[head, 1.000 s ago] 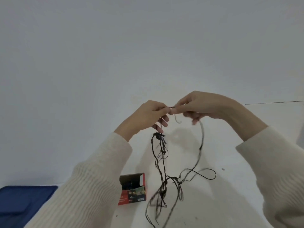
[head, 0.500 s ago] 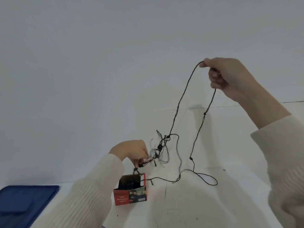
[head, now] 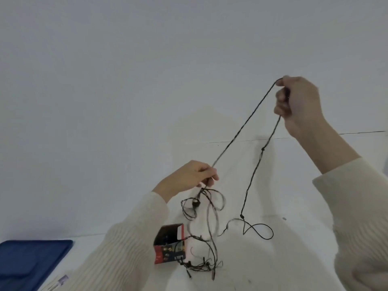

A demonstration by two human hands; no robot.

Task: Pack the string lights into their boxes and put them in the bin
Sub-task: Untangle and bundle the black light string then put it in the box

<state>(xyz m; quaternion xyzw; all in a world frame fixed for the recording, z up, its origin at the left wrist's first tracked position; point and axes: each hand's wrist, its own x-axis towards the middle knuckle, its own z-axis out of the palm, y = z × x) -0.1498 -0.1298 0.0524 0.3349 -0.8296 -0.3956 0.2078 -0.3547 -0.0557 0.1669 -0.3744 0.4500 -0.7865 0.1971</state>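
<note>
A dark string of lights [head: 244, 131] is stretched taut between my two hands above a white table [head: 273, 259]. My right hand [head: 298, 101], raised high at the right, pinches the top of the strand, and a second length hangs from it down to a loop on the table. My left hand [head: 195, 177], lower and in the middle, pinches the same strand, with tangled loops dangling beneath it. A small red and black box [head: 170, 246] stands open on the table just below my left forearm, with part of the tangle lying beside it.
A dark blue bin lid or tray [head: 31, 261] lies at the lower left edge of the table. A plain white wall fills the upper half of the view. A small pale label [head: 63, 279] lies near the bottom left.
My hands were together pinching the strand a second ago. My right hand then rose up and right, and my left hand dipped toward the box, then lifted, drawing the strand taut.
</note>
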